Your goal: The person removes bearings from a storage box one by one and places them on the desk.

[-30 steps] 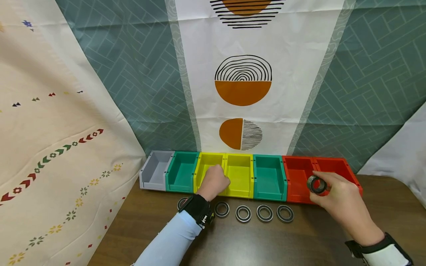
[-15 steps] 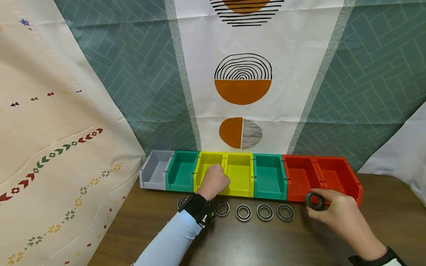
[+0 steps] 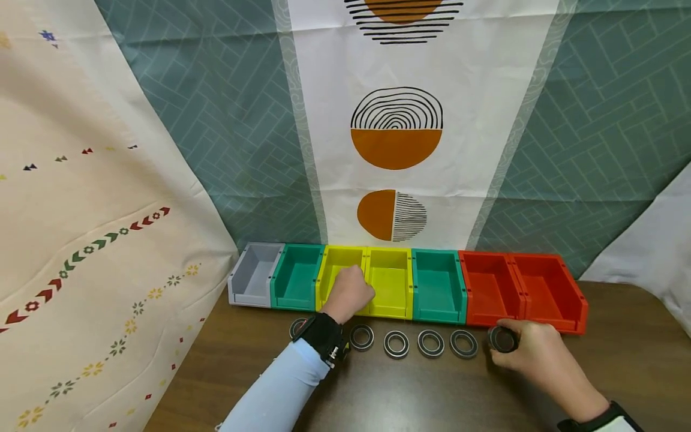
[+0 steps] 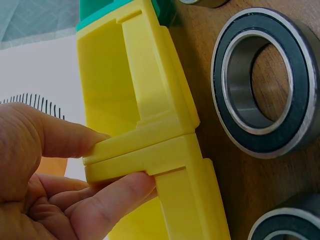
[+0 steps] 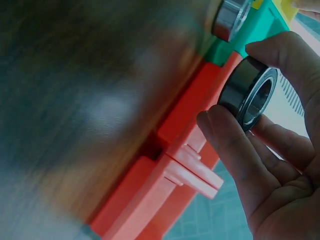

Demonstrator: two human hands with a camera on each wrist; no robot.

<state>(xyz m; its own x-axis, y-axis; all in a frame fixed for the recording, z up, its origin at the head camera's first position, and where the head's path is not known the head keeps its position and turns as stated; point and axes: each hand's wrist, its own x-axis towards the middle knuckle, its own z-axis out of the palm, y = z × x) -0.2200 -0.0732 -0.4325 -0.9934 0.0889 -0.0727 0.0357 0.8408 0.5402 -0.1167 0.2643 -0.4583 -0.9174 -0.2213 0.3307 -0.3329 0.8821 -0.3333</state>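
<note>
In the head view my left hand (image 3: 349, 295) is at the two yellow bins (image 3: 390, 282). The left wrist view shows its thumb and fingers pinching the adjoining side walls (image 4: 137, 149) of those bins. My right hand (image 3: 540, 353) holds a ball bearing (image 5: 241, 87) by its rim, between thumb and fingers. That bearing is just in front of the red bins (image 3: 491, 282), at the right end of a row of bearings (image 3: 463, 333). Whether it touches the table cannot be told.
A grey bin (image 3: 254, 276), a left green bin (image 3: 296, 279) and a right green bin (image 3: 438, 288) complete the row of bins along the back of the brown table (image 3: 399, 396). A patterned cloth (image 3: 259, 150) hangs behind. Another cloth (image 3: 108, 198) borders the left.
My right hand has moved down and slightly left with the bearing, from over the red bins to the table in front of them. My left hand has stayed in place.
</note>
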